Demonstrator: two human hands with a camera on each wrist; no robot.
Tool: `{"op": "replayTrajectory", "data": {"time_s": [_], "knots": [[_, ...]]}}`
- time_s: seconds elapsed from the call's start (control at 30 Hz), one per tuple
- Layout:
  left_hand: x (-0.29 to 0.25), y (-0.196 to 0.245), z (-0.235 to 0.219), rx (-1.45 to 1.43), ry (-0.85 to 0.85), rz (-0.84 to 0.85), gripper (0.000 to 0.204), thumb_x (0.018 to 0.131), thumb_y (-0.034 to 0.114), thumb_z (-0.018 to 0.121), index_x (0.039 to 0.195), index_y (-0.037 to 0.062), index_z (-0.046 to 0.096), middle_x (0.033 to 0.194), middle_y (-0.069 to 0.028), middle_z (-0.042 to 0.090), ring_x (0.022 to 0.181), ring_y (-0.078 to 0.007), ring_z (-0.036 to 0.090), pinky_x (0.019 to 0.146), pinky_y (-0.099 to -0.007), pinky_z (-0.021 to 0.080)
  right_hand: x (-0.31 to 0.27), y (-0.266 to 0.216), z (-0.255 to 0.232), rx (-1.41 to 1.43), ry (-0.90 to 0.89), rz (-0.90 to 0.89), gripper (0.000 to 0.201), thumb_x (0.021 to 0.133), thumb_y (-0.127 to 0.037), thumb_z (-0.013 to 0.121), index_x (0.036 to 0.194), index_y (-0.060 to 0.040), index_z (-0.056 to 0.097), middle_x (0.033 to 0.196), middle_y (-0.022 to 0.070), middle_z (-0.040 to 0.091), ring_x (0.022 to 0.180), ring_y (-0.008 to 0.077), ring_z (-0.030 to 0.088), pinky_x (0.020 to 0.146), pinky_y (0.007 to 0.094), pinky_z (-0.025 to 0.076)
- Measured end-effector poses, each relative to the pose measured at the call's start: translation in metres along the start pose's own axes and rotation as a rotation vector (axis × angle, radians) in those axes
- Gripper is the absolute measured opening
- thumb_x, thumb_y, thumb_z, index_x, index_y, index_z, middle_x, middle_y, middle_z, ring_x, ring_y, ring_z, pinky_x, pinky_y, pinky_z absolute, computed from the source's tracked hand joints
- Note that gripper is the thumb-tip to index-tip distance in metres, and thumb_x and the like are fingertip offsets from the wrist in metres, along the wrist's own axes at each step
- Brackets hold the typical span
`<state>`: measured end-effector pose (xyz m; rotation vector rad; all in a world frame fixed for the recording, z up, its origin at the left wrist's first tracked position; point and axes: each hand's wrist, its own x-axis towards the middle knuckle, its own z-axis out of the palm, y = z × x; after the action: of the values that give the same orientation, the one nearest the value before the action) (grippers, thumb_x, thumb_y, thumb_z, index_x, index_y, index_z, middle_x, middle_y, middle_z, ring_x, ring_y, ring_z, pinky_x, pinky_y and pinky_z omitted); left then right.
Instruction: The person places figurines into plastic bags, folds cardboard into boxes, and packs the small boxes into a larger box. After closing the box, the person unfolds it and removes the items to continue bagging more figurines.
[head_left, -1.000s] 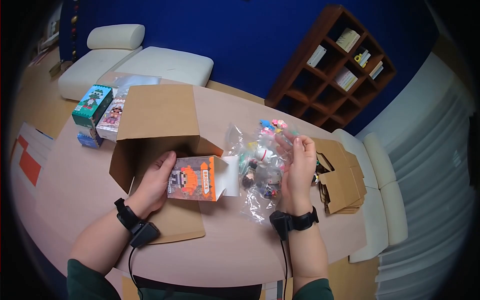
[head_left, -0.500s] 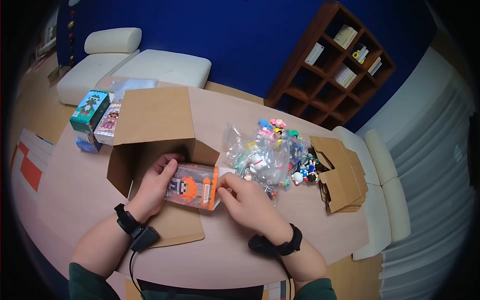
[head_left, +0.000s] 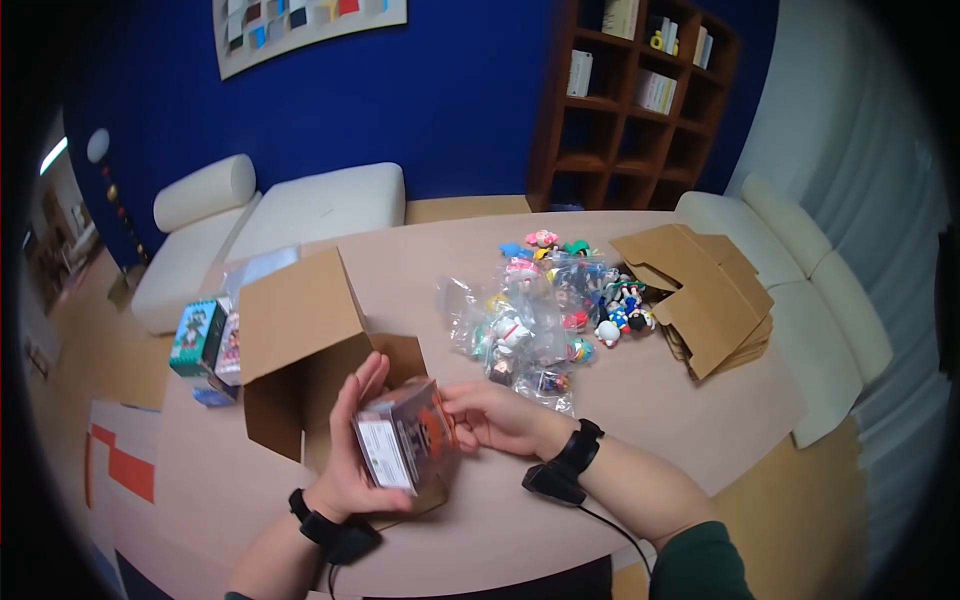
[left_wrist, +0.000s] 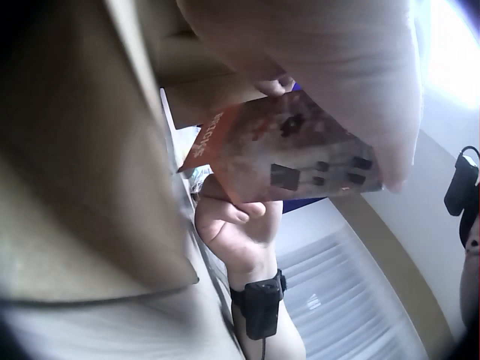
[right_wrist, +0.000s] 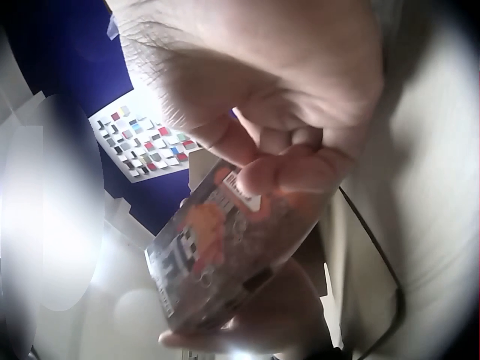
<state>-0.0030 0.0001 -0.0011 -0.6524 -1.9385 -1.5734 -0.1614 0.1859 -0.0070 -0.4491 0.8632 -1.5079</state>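
Observation:
A small printed brick-toy box [head_left: 405, 440], grey with an orange end, is tilted between both hands above the table. My left hand [head_left: 345, 470] holds its far end, with the thumb along the bottom edge and the fingers up the other side; a white label faces me there. At the orange end my right hand [head_left: 505, 418] pinches the box, and the right wrist view shows the thumb lying over the orange print [right_wrist: 277, 199]. Behind the left hand stands an open cardboard carton [head_left: 300, 315], its opening turned toward me.
Clear bags of small toy figures [head_left: 515, 335] lie mid-table, with loose figures [head_left: 620, 310] beside them. Flattened cardboard pieces [head_left: 710, 300] are stacked at the right. Several small toy boxes, one a green box [head_left: 195, 340], stand left of the carton.
The right hand came from above the bagged figures to the box's orange end. The box has been turned so that its labelled end shows. The head view has tipped up.

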Motion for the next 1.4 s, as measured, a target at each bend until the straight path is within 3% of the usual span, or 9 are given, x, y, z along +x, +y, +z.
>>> {"op": "replayTrajectory", "data": {"time_s": [0.07, 0.27, 0.43, 0.6, 0.7, 0.83, 0.93, 1.1, 1.4], "knots": [[-0.003, 0.0, 0.002, -0.056, -0.013, 0.018, 0.147, 0.057, 0.067, 0.088, 0.162, 0.012, 0.001, 0.164, -0.0281, 0.017, 0.148, -0.042, 0.033, 0.121, -0.053, 0.026, -0.003, -0.001, 0.002, 0.023, -0.043, 0.029, 0.034, 0.103, -0.01, 0.046, 0.133, 0.0025, 0.054, 0.098, 0.0083, 0.068, 0.06, 0.0095, 0.058, 0.055, 0.0219, 0.049], [0.007, 0.013, 0.003, 0.316, -0.076, 0.264, 0.142, 0.059, 0.071, 0.083, 0.162, 0.0125, 0.005, 0.153, -0.03, 0.031, 0.138, -0.0433, 0.044, 0.11, -0.055, 0.042, -0.009, -0.009, 0.004, 0.194, -0.065, 0.136, 0.036, 0.106, -0.017, 0.044, 0.139, -0.0049, 0.052, 0.106, 0.0084, 0.067, 0.057, 0.0113, 0.053, 0.058, 0.0254, 0.047], [-0.007, 0.001, 0.009, 0.137, 0.234, 0.169, 0.11, 0.071, 0.076, 0.074, 0.146, 0.0046, 0.038, 0.134, -0.0255, 0.05, 0.126, -0.0418, 0.055, 0.106, -0.0521, 0.048, -0.009, -0.008, 0.008, 0.177, -0.178, 0.067, 0.04, 0.108, -0.022, 0.042, 0.145, -0.0074, 0.046, 0.101, 0.0051, 0.069, 0.053, 0.0093, 0.054, 0.049, 0.0221, 0.043], [-0.012, -0.003, 0.001, 0.029, 0.197, 0.059, 0.121, 0.067, 0.075, 0.077, 0.156, 0.0124, 0.024, 0.142, -0.0246, 0.044, 0.136, -0.0403, 0.048, 0.113, -0.0521, 0.042, -0.003, 0.005, 0.001, -0.012, -0.067, -0.011, 0.037, 0.107, -0.015, 0.05, 0.142, -0.006, 0.049, 0.097, 0.0053, 0.071, 0.049, 0.0034, 0.053, 0.043, 0.0178, 0.041], [0.002, 0.008, 0.006, 0.132, -0.092, 0.095, 0.121, 0.065, 0.049, 0.094, 0.157, 0.0193, 0.021, 0.144, -0.0243, 0.04, 0.139, -0.0411, 0.045, 0.11, -0.0535, 0.044, 0.002, 0.003, -0.007, -0.08, 0.032, -0.021, 0.031, 0.105, -0.015, 0.054, 0.135, -0.0058, 0.056, 0.097, 0.005, 0.07, 0.05, 0.001, 0.055, 0.043, 0.0151, 0.041], [-0.001, -0.001, 0.007, 0.192, -0.106, 0.036, 0.121, 0.066, 0.028, 0.098, 0.155, 0.0183, 0.018, 0.148, -0.0261, 0.038, 0.139, -0.0403, 0.044, 0.111, -0.0505, 0.043, 0.002, 0.004, -0.012, -0.108, -0.006, -0.1, 0.023, 0.102, -0.015, 0.059, 0.123, -0.0065, 0.063, 0.098, 0.0041, 0.071, 0.06, 0.0015, 0.061, 0.048, 0.0187, 0.047], [-0.003, -0.003, 0.006, 0.069, 0.035, -0.046, 0.12, 0.068, 0.027, 0.097, 0.154, 0.0168, 0.016, 0.149, -0.0269, 0.038, 0.139, -0.0383, 0.045, 0.111, -0.0493, 0.043, -0.002, -0.004, 0.006, -0.09, 0.213, -0.222, 0.014, 0.1, -0.015, 0.062, 0.112, -0.0074, 0.065, 0.095, 0.0015, 0.068, 0.073, 0.0034, 0.063, 0.058, 0.0234, 0.052], [-0.004, 0.014, 0.006, 0.104, 0.422, -0.262, 0.127, 0.076, 0.07, 0.078, 0.157, 0.0029, 0.008, 0.144, -0.0203, 0.041, 0.131, -0.0278, 0.05, 0.112, -0.0408, 0.04, -0.003, -0.012, 0.01, 0.063, 0.29, -0.57, 0.005, 0.096, -0.011, 0.057, 0.101, -0.0088, 0.058, 0.092, 0.0009, 0.059, 0.081, 0.0138, 0.058, 0.077, 0.0322, 0.05], [-0.003, 0.01, 0.005, 0.117, 0.506, -0.27, 0.126, 0.076, 0.077, 0.073, 0.157, 0.001, 0.013, 0.132, -0.0122, 0.044, 0.124, -0.0216, 0.049, 0.109, -0.0367, 0.041, 0.002, -0.011, -0.005, 0.044, 0.564, -0.754, 0.013, 0.105, -0.017, 0.043, 0.113, -0.01, 0.052, 0.118, 0.0115, 0.065, 0.105, 0.0216, 0.064, 0.09, 0.0383, 0.052]]}}
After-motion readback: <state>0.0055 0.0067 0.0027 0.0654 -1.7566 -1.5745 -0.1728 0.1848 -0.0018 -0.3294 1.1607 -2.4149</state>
